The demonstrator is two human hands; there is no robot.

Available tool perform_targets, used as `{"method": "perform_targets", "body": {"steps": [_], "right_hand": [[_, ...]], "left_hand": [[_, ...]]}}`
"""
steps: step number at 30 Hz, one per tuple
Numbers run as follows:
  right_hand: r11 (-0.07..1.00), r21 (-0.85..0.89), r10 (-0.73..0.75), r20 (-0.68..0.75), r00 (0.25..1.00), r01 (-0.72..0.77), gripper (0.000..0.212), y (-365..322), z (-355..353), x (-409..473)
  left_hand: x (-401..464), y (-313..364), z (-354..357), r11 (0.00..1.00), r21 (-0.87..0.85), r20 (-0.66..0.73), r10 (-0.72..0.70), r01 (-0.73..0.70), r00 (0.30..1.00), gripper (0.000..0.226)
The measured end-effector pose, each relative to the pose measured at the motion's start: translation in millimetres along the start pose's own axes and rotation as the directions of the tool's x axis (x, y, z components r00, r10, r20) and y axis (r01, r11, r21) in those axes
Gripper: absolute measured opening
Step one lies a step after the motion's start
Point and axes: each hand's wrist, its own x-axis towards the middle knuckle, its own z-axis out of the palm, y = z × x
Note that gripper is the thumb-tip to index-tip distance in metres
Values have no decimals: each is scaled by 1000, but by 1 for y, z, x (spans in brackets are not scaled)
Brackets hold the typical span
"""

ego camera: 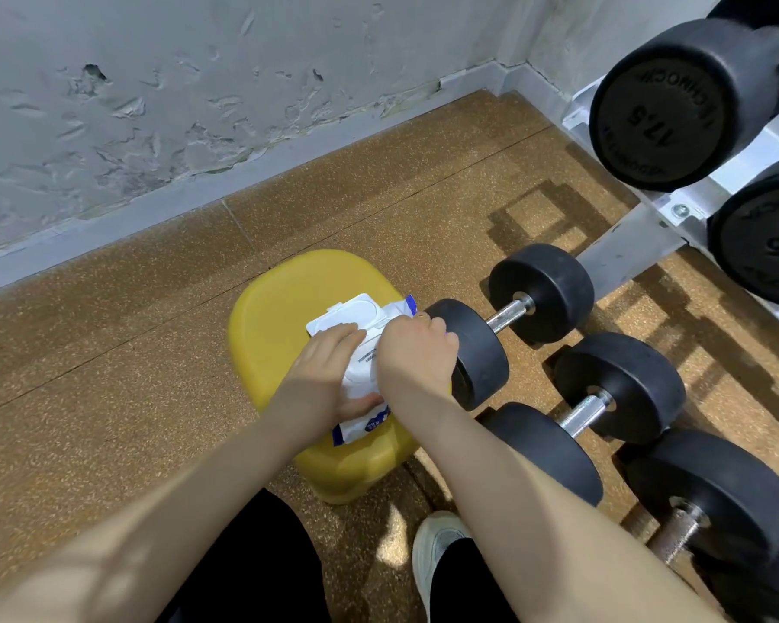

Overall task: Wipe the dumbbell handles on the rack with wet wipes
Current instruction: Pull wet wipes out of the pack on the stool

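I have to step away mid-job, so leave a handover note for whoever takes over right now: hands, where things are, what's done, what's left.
Left hand: lies on the wipes pack, fingers flat on top, thumb round its near side.
Right hand: curled at the pack's right edge by the open lid; whether it pinches a wipe is hidden.
Pack sits on the yellow stool.
Dumbbells lie on the floor to the right; bigger ones sit on the rack.
Done: pack opened.
Left: pull a wipe, wipe every handle; no wipe is on a handle yet.
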Motion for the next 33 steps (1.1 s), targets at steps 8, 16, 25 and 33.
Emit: {"method": "perform_targets", "body": {"steps": [8,16,25,33], "right_hand": [[988,-154,-5,-165,986,-21,13,-13,9,-11],[993,-87,-97,-230,968,78,27,-2,21,-12],[987,159,-10,-103,995,26,20,0,17,-6],[941,327,105,-40,994,-86,19,1,11,-6]], "left_hand": [[0,10,0,991,69,41,-121,118,992,78],[0,14,-3,986,-33,47,-165,166,985,86],[-1,12,-2,983,-33,94,-179,183,979,85],[-4,18,0,980,57,72,-196,192,978,80]]}}
